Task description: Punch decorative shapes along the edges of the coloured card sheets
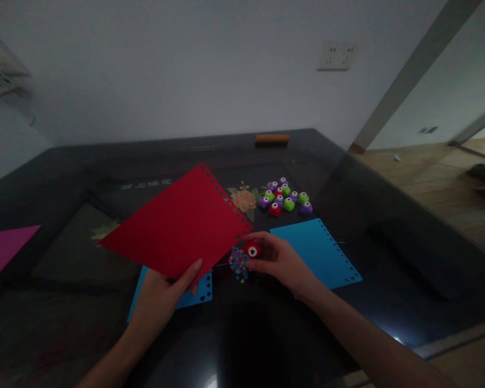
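Above the dark counter (pixel 388 226), a red sheet (pixel 178 226) is gripped by the left hand (pixel 161 296). A red punch (pixel 252 249) is pinched by the right hand (pixel 281 261). Half of a blue sheet (pixel 186 293) is hidden beneath.

The red paper sheet (pixel 178 223) is square, tilted like a diamond and lifted off the dark table, with a row of small punched holes along its upper right edge. The small red punch (pixel 252 249) with a white round mark sits at the sheet's right corner, just above a little heap of confetti (pixel 237 263).
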The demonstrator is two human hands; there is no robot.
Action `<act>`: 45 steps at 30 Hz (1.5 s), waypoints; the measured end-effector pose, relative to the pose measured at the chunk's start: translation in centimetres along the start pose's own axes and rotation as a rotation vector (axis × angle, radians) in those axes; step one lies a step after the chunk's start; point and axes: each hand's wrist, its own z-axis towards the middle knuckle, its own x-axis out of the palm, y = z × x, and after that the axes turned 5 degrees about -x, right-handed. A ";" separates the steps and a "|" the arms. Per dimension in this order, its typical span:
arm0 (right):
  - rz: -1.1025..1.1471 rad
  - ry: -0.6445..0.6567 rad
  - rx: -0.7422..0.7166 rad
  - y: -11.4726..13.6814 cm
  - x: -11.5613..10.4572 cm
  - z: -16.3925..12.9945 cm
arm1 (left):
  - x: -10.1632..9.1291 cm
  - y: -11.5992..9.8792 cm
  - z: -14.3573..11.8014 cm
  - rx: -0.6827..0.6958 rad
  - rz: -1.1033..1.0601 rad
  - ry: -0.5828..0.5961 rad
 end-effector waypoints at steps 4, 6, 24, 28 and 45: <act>-0.017 -0.073 -0.024 0.1 -0.2 0.1 | 0.0 0.6 0.4 -0.017 -0.076 0.059; -0.032 -0.109 -0.039 0.3 -0.3 0.1 | 0.0 0.9 0.7 -0.004 -0.070 0.053; -0.193 -0.559 -0.417 4.8 -11.0 4.0 | 0.7 1.2 0.5 0.053 -0.075 0.176; -0.560 -0.716 -0.347 3.9 -15.8 6.9 | 0.9 1.2 0.5 0.046 -0.078 0.193; -1.187 -0.539 0.083 1.6 -19.6 11.1 | 1.4 1.4 0.4 0.065 -0.162 0.225</act>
